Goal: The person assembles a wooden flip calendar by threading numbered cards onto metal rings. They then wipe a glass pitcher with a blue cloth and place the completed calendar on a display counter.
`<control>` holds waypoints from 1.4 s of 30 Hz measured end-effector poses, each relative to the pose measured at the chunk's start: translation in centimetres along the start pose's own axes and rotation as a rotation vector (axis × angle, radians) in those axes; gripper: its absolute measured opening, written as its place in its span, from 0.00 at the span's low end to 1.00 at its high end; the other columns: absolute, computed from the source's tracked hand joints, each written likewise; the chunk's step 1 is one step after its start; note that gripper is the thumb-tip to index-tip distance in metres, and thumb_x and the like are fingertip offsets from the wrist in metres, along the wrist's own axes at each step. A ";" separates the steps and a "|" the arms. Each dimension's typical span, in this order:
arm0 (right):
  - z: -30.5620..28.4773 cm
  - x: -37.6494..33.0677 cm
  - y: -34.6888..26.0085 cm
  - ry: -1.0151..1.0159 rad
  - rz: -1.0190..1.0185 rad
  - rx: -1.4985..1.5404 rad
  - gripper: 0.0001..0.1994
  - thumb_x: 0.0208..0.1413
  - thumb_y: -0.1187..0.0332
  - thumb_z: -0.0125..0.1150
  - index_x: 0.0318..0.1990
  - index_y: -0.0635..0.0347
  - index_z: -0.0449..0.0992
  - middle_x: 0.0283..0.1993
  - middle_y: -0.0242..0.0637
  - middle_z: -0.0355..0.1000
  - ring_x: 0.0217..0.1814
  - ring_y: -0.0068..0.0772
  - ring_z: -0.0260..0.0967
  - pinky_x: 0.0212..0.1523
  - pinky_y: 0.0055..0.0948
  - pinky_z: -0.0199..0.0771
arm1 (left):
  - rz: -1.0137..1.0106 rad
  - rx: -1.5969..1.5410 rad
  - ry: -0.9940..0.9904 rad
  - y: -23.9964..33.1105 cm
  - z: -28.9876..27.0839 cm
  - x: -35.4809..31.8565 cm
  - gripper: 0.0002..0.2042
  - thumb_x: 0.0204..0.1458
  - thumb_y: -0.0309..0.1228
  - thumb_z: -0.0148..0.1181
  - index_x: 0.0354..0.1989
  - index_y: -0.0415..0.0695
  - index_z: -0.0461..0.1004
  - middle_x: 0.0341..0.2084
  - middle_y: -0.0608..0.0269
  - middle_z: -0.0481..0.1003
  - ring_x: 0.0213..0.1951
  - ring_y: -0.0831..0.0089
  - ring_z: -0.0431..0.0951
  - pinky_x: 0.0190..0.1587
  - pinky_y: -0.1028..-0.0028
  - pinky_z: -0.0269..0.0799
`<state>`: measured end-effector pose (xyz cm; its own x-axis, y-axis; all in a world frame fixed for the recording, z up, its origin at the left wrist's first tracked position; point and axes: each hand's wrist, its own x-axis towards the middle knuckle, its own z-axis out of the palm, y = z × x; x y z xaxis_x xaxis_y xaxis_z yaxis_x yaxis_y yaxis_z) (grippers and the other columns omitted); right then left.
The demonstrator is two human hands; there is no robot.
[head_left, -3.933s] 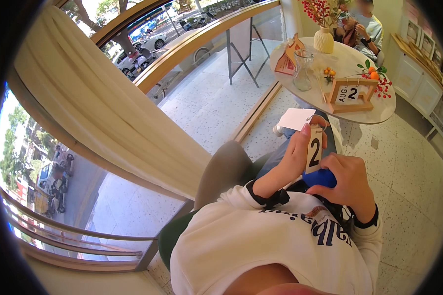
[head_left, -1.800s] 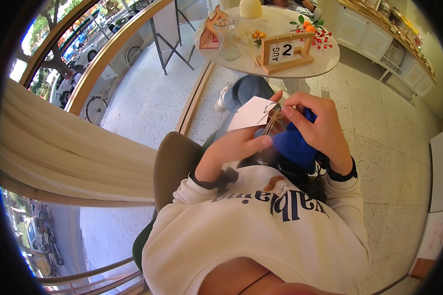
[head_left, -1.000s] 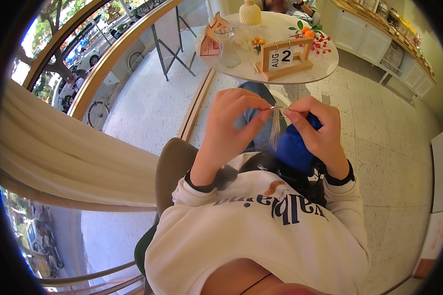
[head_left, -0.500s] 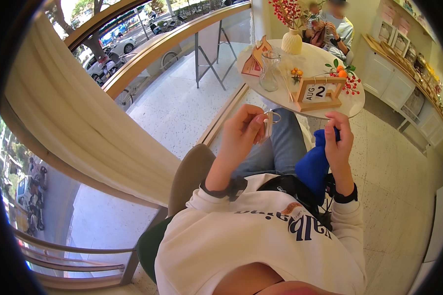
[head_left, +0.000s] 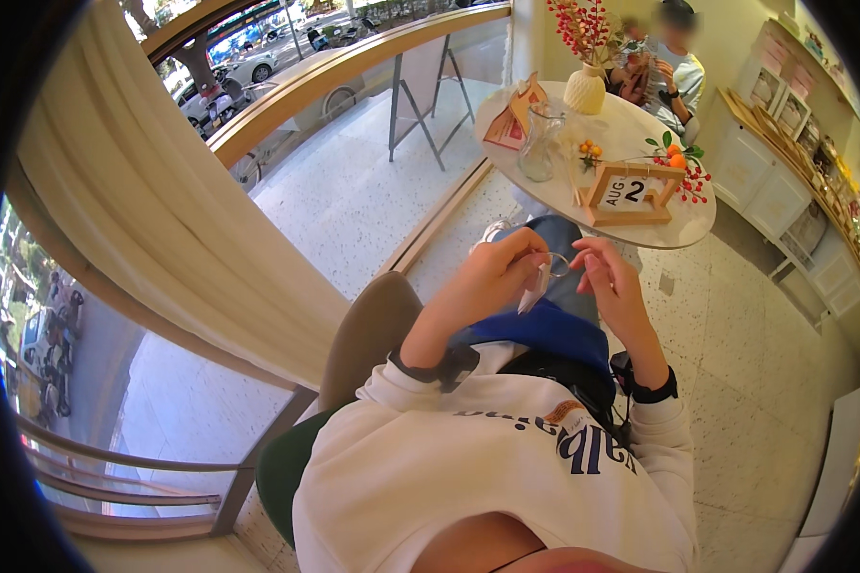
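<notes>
My left hand (head_left: pixel 503 277) is closed in a pinch around a small stack of white cards (head_left: pixel 535 289) held together by a metal ring (head_left: pixel 559 265). The ring sticks out past my fingertips on the right. Close beside it is my right hand (head_left: pixel 612 286), its fingers loosely bent and apart. Whether a right fingertip touches the ring is unclear. Beneath both hands a blue cloth item (head_left: pixel 545 329) lies across my lap, over my jeans.
Ahead stands a round table (head_left: pixel 535 202) with a yellow vase (head_left: pixel 585 90), a glass vase (head_left: pixel 537 153) and a wooden calendar stand (head_left: pixel 631 194). Another person (head_left: pixel 674 81) sits behind it. A window and curtain (head_left: pixel 162 210) are at left, white cabinets (head_left: pixel 764 172) at right.
My right hand has let go of the blue cloth item, which now lies on my lap, and has moved left to the ring. My left hand has come slightly right and lower.
</notes>
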<state>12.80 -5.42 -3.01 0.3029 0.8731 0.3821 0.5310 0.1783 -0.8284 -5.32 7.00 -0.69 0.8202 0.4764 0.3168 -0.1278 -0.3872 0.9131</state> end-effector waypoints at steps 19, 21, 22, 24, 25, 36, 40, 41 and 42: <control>-1.2 -3.4 -5.6 0.047 -0.107 0.033 0.14 0.68 0.64 0.43 0.32 0.61 0.70 0.19 0.31 0.67 0.17 0.20 0.60 0.20 0.21 0.60 | 0.240 -0.141 -0.189 1.6 4.1 -0.1 0.07 0.63 0.29 0.47 0.37 0.40 0.69 0.17 0.66 0.68 0.22 0.80 0.66 0.26 0.78 0.63; -1.1 -3.4 -5.6 0.073 -0.150 0.045 0.15 0.68 0.63 0.42 0.33 0.61 0.70 0.19 0.31 0.67 0.16 0.20 0.60 0.20 0.21 0.60 | 0.256 -0.143 -0.171 2.0 4.3 -0.2 0.06 0.63 0.28 0.47 0.37 0.39 0.69 0.18 0.65 0.68 0.22 0.79 0.67 0.26 0.78 0.64; -1.4 -3.8 -5.7 0.069 -0.158 0.035 0.15 0.68 0.63 0.42 0.33 0.61 0.70 0.20 0.31 0.68 0.16 0.20 0.61 0.20 0.21 0.60 | 0.277 -0.116 -0.157 2.0 4.6 -0.3 0.05 0.62 0.28 0.48 0.37 0.39 0.69 0.19 0.62 0.69 0.22 0.74 0.69 0.27 0.76 0.65; -1.5 -3.8 -6.1 0.062 -0.170 0.015 0.14 0.68 0.64 0.42 0.32 0.61 0.70 0.20 0.31 0.68 0.16 0.21 0.62 0.19 0.21 0.60 | 0.316 -0.062 -0.133 2.2 4.4 -0.4 0.04 0.59 0.26 0.50 0.37 0.39 0.69 0.20 0.56 0.71 0.23 0.64 0.73 0.28 0.72 0.68; -1.5 -3.8 -6.2 0.091 -0.195 -0.003 0.14 0.68 0.64 0.42 0.32 0.61 0.70 0.19 0.30 0.68 0.16 0.22 0.63 0.19 0.22 0.61 | 0.272 -0.059 -0.149 2.4 4.5 -0.2 0.03 0.57 0.24 0.51 0.37 0.40 0.70 0.21 0.54 0.71 0.23 0.59 0.74 0.28 0.70 0.68; -1.0 -4.3 -6.9 0.154 -0.177 0.115 0.10 0.66 0.67 0.44 0.34 0.61 0.68 0.18 0.36 0.63 0.18 0.30 0.62 0.24 0.24 0.61 | 0.488 -0.038 0.024 2.1 5.6 -0.5 0.06 0.60 0.27 0.51 0.35 0.39 0.72 0.19 0.62 0.72 0.18 0.73 0.73 0.23 0.77 0.67; -0.8 -4.5 -6.6 0.182 -0.174 0.167 0.10 0.66 0.68 0.44 0.33 0.62 0.67 0.20 0.35 0.65 0.20 0.26 0.62 0.24 0.23 0.62 | 0.477 -0.055 0.038 2.2 5.5 -0.6 0.06 0.60 0.27 0.51 0.35 0.39 0.71 0.19 0.61 0.72 0.18 0.75 0.73 0.23 0.78 0.67; -1.0 -4.6 -6.6 0.155 -0.146 0.211 0.10 0.66 0.68 0.44 0.33 0.62 0.66 0.21 0.35 0.66 0.20 0.25 0.62 0.25 0.23 0.63 | 0.470 -0.068 0.043 2.1 5.5 -0.7 0.06 0.61 0.27 0.50 0.35 0.39 0.71 0.19 0.61 0.72 0.19 0.75 0.73 0.23 0.78 0.67; -1.1 -4.7 -6.7 0.128 -0.117 0.254 0.11 0.66 0.68 0.43 0.32 0.62 0.66 0.21 0.35 0.67 0.21 0.24 0.63 0.25 0.23 0.63 | 0.462 -0.082 0.047 2.0 5.5 -0.7 0.06 0.61 0.27 0.50 0.36 0.39 0.71 0.20 0.61 0.73 0.19 0.76 0.72 0.23 0.78 0.67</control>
<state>8.70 -11.18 1.17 0.3573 0.7786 0.5159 0.3582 0.3959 -0.8455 -3.09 1.56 -0.49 0.6408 0.3052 0.7045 -0.5189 -0.5042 0.6904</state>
